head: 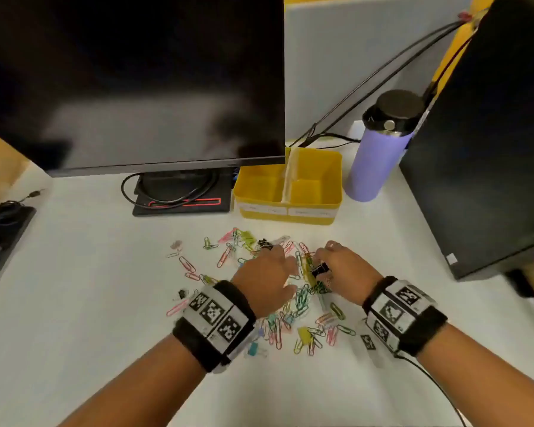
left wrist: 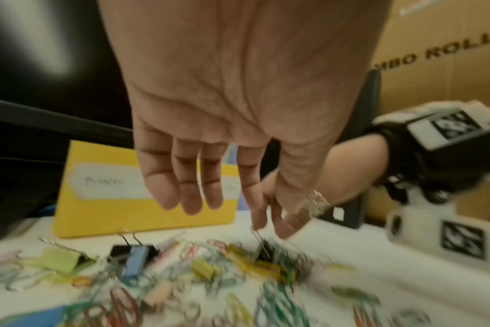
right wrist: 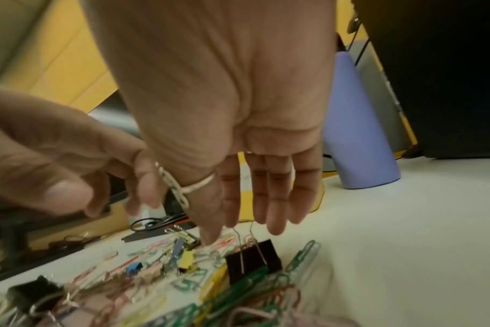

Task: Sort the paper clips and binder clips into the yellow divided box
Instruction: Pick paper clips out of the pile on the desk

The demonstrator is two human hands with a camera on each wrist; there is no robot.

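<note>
A loose pile of coloured paper clips (head: 290,306) and small binder clips covers the white table in front of the yellow divided box (head: 290,212), whose two compartments look bare. My right hand (head: 324,263) is over the pile's right part. Its thumb and forefinger pinch the wire handles of a black binder clip (head: 319,269) (right wrist: 252,260), which stands among green paper clips. My left hand (head: 275,266) (left wrist: 190,199) hovers just left of it, fingers relaxed and pointing down, holding nothing. The box (left wrist: 98,210) shows white labels on its front.
A dark monitor (head: 136,87) on a black stand (head: 182,200) rises behind the pile on the left. A purple bottle (head: 379,155) stands right of the box, beside a large black case (head: 490,149). Another black binder clip (head: 264,243) lies at the pile's far edge.
</note>
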